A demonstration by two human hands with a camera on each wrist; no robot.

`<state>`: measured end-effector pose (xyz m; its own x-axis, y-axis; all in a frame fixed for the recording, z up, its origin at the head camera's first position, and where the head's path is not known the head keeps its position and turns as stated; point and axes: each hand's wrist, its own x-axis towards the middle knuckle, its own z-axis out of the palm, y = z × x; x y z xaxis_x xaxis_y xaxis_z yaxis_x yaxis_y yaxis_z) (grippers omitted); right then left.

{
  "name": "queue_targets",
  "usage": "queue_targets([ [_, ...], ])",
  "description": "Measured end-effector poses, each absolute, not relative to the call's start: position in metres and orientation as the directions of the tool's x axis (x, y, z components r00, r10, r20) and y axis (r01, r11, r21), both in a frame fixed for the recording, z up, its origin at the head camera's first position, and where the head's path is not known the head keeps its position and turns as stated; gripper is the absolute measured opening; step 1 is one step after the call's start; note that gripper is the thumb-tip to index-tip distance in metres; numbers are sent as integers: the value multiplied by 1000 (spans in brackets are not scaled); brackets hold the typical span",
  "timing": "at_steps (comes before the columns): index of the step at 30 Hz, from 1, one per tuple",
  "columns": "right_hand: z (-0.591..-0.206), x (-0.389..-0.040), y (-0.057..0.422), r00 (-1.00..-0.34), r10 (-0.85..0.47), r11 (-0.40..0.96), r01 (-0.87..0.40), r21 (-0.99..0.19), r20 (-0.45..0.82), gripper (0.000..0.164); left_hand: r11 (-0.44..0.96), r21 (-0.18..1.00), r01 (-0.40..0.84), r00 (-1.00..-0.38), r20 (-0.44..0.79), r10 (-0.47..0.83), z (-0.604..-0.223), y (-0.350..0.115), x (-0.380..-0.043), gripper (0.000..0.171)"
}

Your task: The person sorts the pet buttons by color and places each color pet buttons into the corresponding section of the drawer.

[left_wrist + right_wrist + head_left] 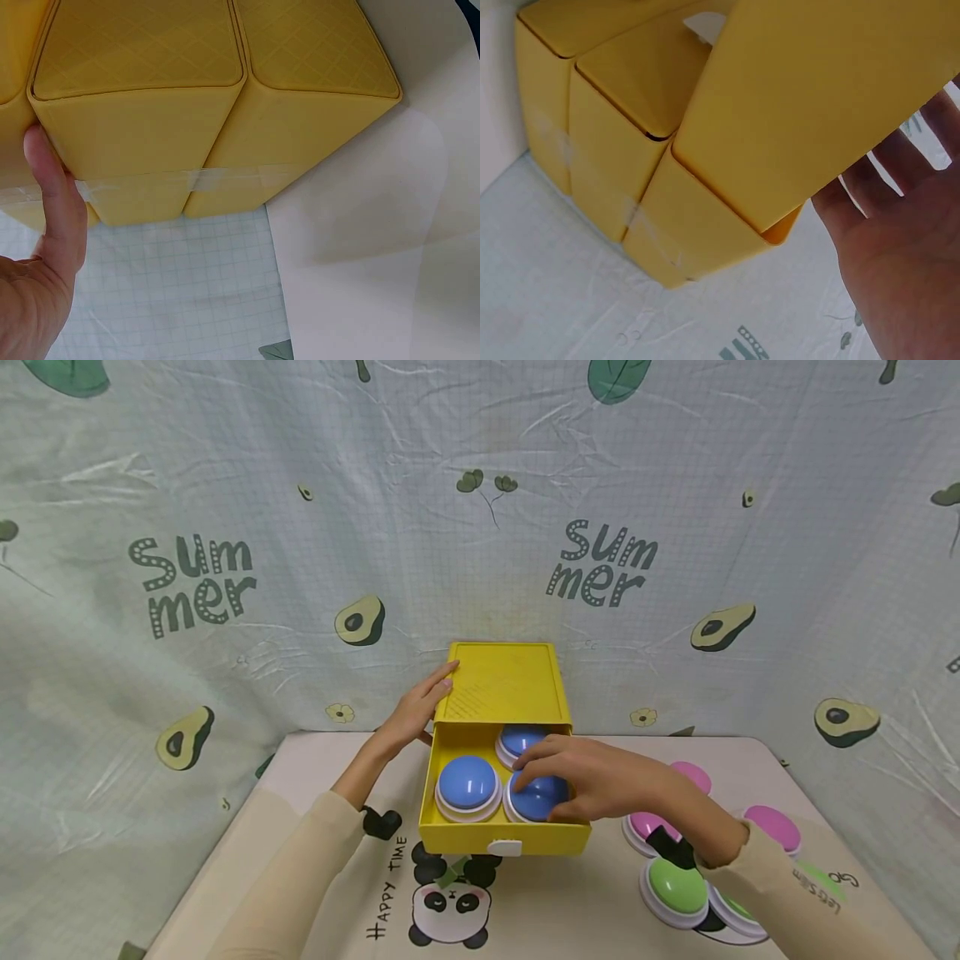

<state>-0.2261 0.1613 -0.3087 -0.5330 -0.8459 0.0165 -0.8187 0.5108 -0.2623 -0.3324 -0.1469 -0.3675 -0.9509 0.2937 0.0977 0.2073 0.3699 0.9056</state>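
Observation:
A yellow drawer unit stands against the back cloth, its top drawer pulled out toward me. Inside the drawer are three round push buttons with blue domes on white bases: one at front left, one at the back and one at front right. My right hand reaches over the drawer's right wall, its bent fingers and thumb around the front-right blue button. My left hand lies along the unit's left side with fingers extended; its thumb touches the yellow side.
On the table to the right sit several more buttons, including a green one and a pink one. A panda print marks the tabletop before the drawer. Clear tape runs across the stacked yellow units.

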Motion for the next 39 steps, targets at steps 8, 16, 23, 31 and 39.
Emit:
queue_targets([
  [8,-309,-227,161,-529,-848,513,-816,-266,-13,41,362,909,205,-948,93,305,-365,-147,-332,57],
  [16,-311,-227,163,-544,-839,525,-807,-271,-7,44,366,907,210,-949,100,298,-368,-148,-333,57],
  [23,-311,-226,164,-560,-828,540,-792,-284,-12,44,373,905,206,-952,97,290,-367,-148,-332,56],
  [31,-314,-226,168,-517,-855,485,-826,-288,45,44,382,901,207,-954,99,284,-367,-147,-333,56],
  [39,-316,-226,169,-510,-858,475,-835,-279,64,42,376,902,213,-952,105,288,-368,-147,-333,57],
])
